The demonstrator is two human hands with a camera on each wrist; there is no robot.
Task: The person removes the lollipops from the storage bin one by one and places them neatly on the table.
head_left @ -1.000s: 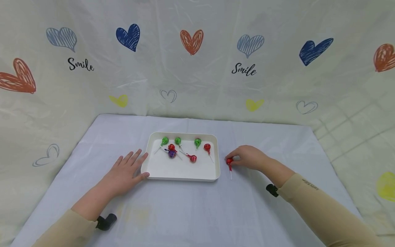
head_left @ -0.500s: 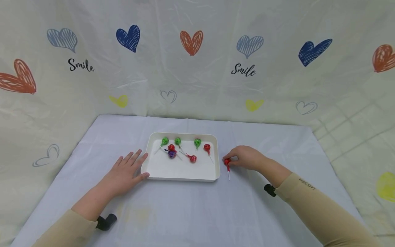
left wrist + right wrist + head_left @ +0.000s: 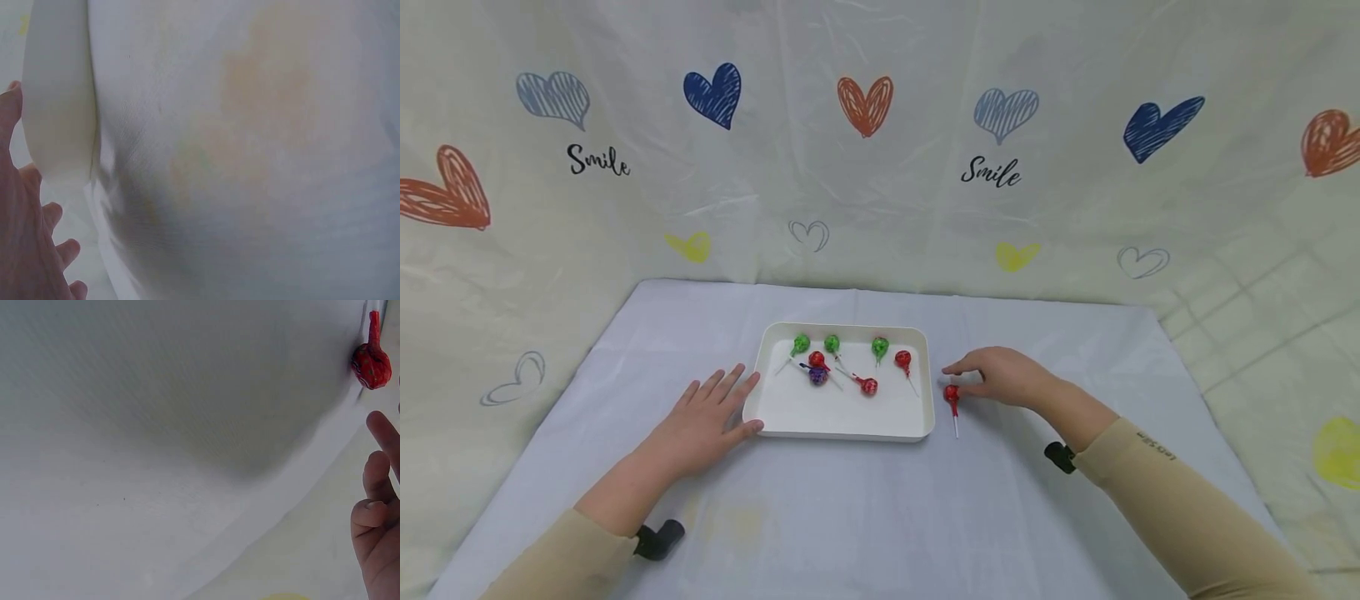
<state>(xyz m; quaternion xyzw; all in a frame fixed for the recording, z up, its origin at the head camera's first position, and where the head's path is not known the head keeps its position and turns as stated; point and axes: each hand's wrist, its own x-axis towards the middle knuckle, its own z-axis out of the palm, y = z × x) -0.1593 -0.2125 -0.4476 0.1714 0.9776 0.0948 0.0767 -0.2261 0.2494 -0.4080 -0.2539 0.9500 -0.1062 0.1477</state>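
A red-wrapped lollipop [image 3: 952,394] lies on the cloth just right of the white tray [image 3: 835,418], its stick toward me. Over it my right hand [image 3: 1006,379] has thumb and index finger spread apart, the thumb close to the candy. In the right wrist view the same red lollipop [image 3: 372,365] sits beyond the fingertips. My left hand [image 3: 700,425] lies with straight, spread fingers against the tray's left edge. The left wrist view has the tray wall [image 3: 60,94] beside the fingers.
In the tray lie several lollipops: green ones such as the green lollipop [image 3: 880,346] along the back, red ones such as the red lollipop [image 3: 903,359], and a purple lollipop [image 3: 817,375]. A white cloth [image 3: 850,517] covers the table, with a patterned curtain [image 3: 910,217] behind.
My right hand slid the red lollipop slightly left toward the tray, then let it go as index finger and thumb parted. The left hand and tray stay in place.
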